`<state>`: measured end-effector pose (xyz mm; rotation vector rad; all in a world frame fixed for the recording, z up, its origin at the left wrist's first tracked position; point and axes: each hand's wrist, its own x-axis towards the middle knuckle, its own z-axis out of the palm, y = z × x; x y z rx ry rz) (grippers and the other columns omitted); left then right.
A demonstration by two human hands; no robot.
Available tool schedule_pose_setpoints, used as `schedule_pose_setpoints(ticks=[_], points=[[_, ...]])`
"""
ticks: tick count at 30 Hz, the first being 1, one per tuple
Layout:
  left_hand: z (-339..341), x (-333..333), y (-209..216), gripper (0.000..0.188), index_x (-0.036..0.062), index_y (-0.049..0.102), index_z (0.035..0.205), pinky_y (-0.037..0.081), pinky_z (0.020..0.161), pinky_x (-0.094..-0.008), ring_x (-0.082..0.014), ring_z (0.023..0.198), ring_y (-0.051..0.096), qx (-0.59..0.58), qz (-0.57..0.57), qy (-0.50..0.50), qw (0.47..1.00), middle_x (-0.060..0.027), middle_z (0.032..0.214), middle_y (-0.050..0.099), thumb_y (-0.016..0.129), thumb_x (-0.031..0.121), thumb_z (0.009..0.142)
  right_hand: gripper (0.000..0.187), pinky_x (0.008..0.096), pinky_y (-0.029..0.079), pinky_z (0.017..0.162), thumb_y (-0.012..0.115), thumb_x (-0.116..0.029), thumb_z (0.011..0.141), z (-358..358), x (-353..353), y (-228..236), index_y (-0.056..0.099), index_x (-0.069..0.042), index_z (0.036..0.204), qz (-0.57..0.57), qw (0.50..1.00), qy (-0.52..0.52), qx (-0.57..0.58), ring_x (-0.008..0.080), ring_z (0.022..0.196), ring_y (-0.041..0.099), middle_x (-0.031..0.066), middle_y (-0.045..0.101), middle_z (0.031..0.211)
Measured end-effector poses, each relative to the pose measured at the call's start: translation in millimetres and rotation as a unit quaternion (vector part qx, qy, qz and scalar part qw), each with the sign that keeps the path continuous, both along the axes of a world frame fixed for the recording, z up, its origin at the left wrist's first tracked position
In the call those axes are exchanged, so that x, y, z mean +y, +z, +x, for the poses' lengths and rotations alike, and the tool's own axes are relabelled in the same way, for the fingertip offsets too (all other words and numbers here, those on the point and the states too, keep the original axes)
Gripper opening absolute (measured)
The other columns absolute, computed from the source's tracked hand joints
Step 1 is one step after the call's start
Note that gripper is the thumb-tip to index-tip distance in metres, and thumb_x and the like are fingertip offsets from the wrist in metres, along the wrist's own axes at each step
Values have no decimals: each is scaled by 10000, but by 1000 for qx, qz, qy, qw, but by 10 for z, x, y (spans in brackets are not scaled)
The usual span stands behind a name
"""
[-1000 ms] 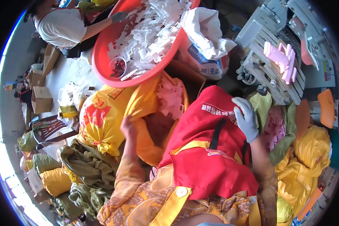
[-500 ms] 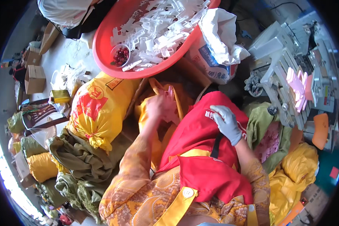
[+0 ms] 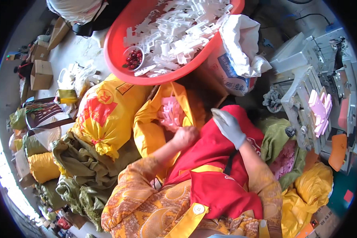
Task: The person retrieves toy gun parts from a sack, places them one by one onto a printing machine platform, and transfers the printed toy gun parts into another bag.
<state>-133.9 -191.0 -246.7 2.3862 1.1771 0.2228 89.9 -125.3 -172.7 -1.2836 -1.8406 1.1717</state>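
My bare left hand (image 3: 186, 137) is curled closed over the left side of my red apron (image 3: 214, 148). It lies just below the opening of a yellow bag (image 3: 146, 121) filled with pink plastic parts (image 3: 171, 113). Whatever those fingers hold, if anything, is hidden. My right hand (image 3: 228, 126), in a pale grey glove, rests above the apron with its fingers stretched out together and nothing in it. It points toward the yellow bag without touching it.
Ahead stands a red tub (image 3: 119, 73) of white plastic parts with a bowl of dark red fruit (image 3: 134, 59). Right of it are a white sack (image 3: 240, 47) and a machine holding a pink part (image 3: 320, 111). A tied yellow bag (image 3: 101, 107) stands left; a green sack (image 3: 273, 133) lies right.
My left hand has drawn back out of the yellow bag, toward me and right, uncovering the pink parts. My right hand has shifted slightly left, its fingers closer together.
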Motion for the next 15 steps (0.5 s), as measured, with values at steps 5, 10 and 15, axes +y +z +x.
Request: schedule_pose_setpoints(ticks=[5,10,15], points=[[44,-245,866,213,48,608,899,493,674,-340,-224,779,589,-65,36,-19,997,-74,885,563,557,124,706,861,409,361,1013,642,-491,778,-1046,274,-420,310,25,1382,-200,958,81,-191,381,1229,445,296,443,1313],[-213,-285,836,210,45,624,913,496,711,-352,-249,796,601,-244,47,-12,969,-69,901,598,584,86,711,371,383,484,836,611,-241,769,-1019,130,-464,627,7,1045,-244,928,163,-230,325,942,629,221,651,965],[-944,-245,196,787,52,354,1339,318,1043,-453,-404,1252,352,-81,90,445,887,-217,1357,363,740,106,655,194,317,496,677,476,-37,775,-256,-31,-139,648,4,856,-315,927,-51,199,257,706,629,145,668,823]])
